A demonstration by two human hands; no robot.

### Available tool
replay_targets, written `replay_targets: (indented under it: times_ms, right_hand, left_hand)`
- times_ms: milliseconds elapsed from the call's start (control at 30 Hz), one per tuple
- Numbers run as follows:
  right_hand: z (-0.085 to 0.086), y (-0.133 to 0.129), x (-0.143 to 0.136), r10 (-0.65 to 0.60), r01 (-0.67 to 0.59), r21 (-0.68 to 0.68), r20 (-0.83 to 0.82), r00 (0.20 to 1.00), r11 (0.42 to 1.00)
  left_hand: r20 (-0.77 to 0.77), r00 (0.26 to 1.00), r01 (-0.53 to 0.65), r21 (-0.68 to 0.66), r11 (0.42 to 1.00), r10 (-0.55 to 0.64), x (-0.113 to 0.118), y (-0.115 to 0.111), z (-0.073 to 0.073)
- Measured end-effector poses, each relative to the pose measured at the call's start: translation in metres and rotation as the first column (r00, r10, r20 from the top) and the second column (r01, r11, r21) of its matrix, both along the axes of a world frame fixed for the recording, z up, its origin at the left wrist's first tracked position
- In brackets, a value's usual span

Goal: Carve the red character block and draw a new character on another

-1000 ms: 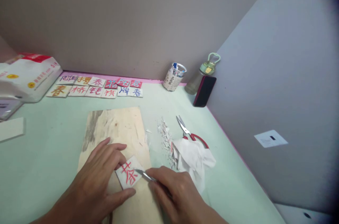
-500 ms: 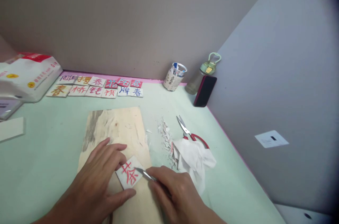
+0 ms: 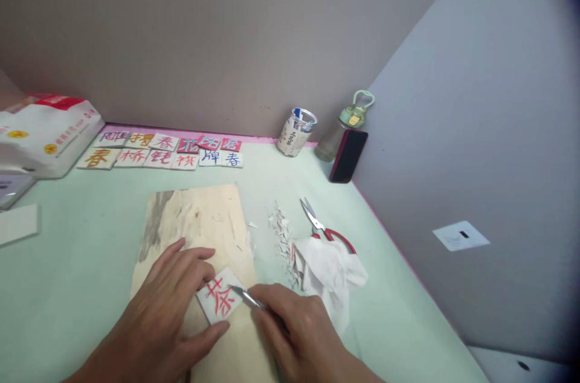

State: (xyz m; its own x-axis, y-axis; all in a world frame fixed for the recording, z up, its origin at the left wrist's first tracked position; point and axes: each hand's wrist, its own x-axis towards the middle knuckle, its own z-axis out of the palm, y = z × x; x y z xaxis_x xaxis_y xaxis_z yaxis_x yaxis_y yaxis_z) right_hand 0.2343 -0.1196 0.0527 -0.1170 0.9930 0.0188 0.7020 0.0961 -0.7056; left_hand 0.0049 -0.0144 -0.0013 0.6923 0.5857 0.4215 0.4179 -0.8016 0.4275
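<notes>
A small white square tile (image 3: 234, 305) with a red Chinese character lies turned at an angle on a wooden board (image 3: 212, 208). My left hand (image 3: 170, 304) grips the tile, thumb at its near edge and bent fingers at its far left side. In my right hand (image 3: 299, 322) is a craft knife (image 3: 250, 298), held like a pen. Its blade tip meets the tile's face by the right end of the red strokes. The rear of the knife's handle is hidden by my fingers.
White shavings (image 3: 283, 241) lie right of the board, beside red-handled scissors (image 3: 321, 226) and a crumpled white tissue (image 3: 333, 274). Behind stand a can (image 3: 294, 138), a bottle (image 3: 328, 144) and a phone (image 3: 348, 156). Lettered tiles (image 3: 172, 150) line the back; a tissue pack (image 3: 58, 141) sits left.
The view has shifted very slightly. Both hands, the knife and the tile keep nearly the same places, with the knife tip still at the tile's right part.
</notes>
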Motion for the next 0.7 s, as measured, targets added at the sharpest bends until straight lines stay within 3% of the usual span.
replay_targets:
  times_ms: [200, 367, 700]
  right_hand:
    - [-0.002, 0.0, 0.0, -0.01, 0.01, -0.013, -0.013, 1.0, 1.0]
    - [0.001, 0.001, 0.0, -0.008, 0.007, -0.06, -0.003, 1.0, 0.998]
    - [0.013, 0.008, 0.011, 0.062, -0.053, -0.114, 0.075, 0.995, 0.992]
  left_hand:
    - [-0.019, 1.0, -0.011, -0.022, 1.0, 0.01, -0.002, -0.001, 0.001]
    - [0.062, 0.998, -0.015, -0.084, 0.996, 0.021, 0.005, -0.002, 0.008]
    - [0.094, 0.995, 0.029, -0.08, 0.996, -0.021, 0.007, -0.002, 0.013]
